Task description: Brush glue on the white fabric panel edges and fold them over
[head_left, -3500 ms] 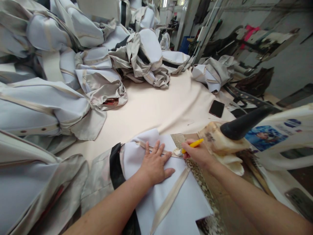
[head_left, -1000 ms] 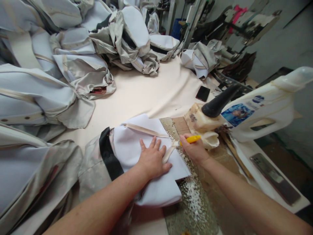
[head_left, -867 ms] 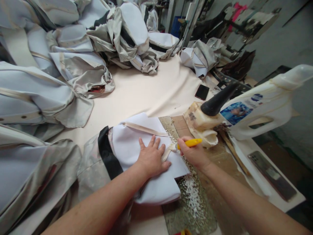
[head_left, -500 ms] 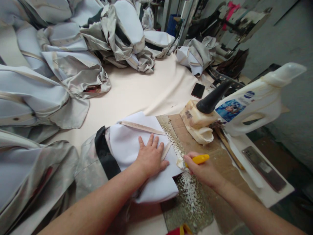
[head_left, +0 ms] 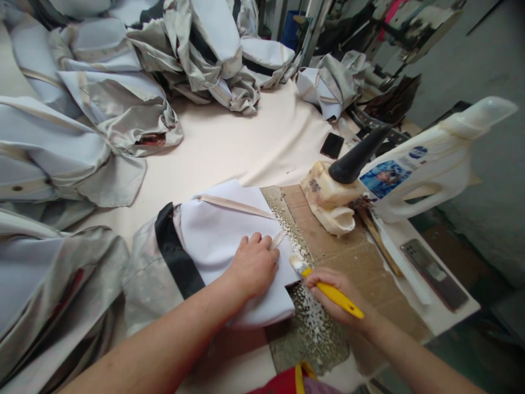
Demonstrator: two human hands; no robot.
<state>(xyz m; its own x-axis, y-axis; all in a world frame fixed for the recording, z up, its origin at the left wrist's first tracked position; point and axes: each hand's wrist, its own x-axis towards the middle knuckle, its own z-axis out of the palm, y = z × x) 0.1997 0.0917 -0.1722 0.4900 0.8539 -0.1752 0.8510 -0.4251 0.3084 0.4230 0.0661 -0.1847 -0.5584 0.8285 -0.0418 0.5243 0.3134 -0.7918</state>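
My left hand (head_left: 253, 265) presses on a folded white fabric piece (head_left: 219, 232) with a black band and a beige strip (head_left: 235, 204); its fingers are curled at the strip's end near the fabric's right edge. My right hand (head_left: 334, 293) grips a yellow-handled brush (head_left: 328, 289) whose glue-laden tip lies just right of the fabric, over a glue-crusted board (head_left: 311, 328). The two hands are a short way apart.
A glue-caked pot with a black spout (head_left: 338, 189) and a large white plastic jug (head_left: 426, 164) stand at the right on cardboard (head_left: 348, 257). A phone (head_left: 331, 145) lies on the cream tablecloth (head_left: 246, 148); another phone (head_left: 433, 273) near the right edge. Heaps of grey-white covers (head_left: 82, 126) fill left and back.
My right hand has drawn the brush back toward me, off the strip and down over the crusted board. My left hand's flat fingers have curled at the fabric edge.
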